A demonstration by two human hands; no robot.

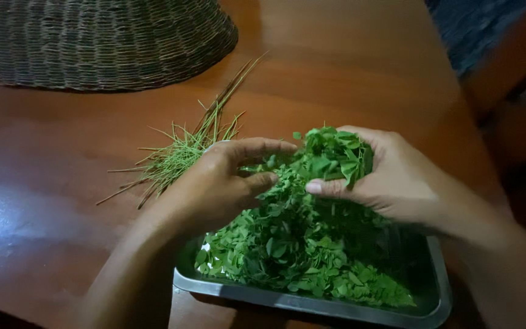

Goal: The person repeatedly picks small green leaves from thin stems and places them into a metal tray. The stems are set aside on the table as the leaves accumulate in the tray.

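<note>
While right hand cups a clump of small green leaves and left hand pinches at it, both sit over the leaf-filled rectangular metal tray. Risk: leaves spilling past tray rim beneath left wrist. Stripped green stems lie beyond left hand; woven wicker basket farther out. Brown wooden table has room ahead.

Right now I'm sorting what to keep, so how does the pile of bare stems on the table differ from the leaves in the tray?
The thin bare green stems are long, straight and leafless, fanned on the brown wooden table. The small round green leaves lie heaped in the grey metal tray, and both hands, left hand and right hand, hold a bunch of them. Both are green plant matter.
</note>
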